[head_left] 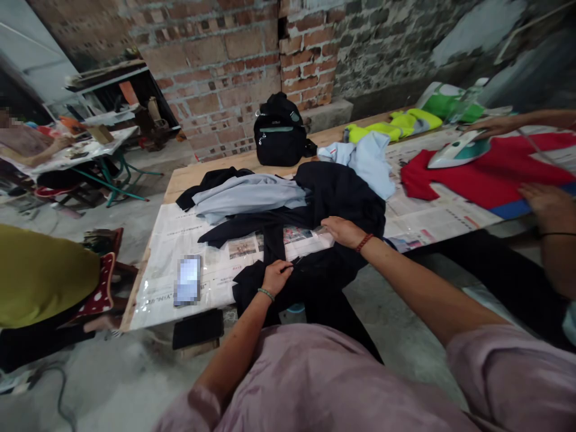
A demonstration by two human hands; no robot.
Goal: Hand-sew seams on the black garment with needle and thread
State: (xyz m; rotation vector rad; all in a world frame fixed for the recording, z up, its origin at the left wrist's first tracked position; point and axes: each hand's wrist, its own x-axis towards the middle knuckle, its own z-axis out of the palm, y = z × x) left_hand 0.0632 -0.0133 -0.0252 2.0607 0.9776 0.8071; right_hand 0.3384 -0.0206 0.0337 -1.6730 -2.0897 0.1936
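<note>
My left hand (278,278) is closed in a pinch on a black garment (315,273) at the table's front edge. A narrow dark strip of cloth runs up from that hand toward the heap. My right hand (342,233) is also closed, over newspaper and beside a dark garment (344,192). What lies between its fingertips is too small to make out. Behind my hands, a light grey garment (252,195) rests on more dark clothing. A phone (187,280) with a lit screen lies left of my left hand.
The table (155,240) is covered in newspaper under clear plastic. A black backpack (279,132) stands at the back. On the right, a co-worker's hand holds an iron (461,149) on a red garment (504,171). Pale blue (364,159) and yellow (396,124) garments lie behind.
</note>
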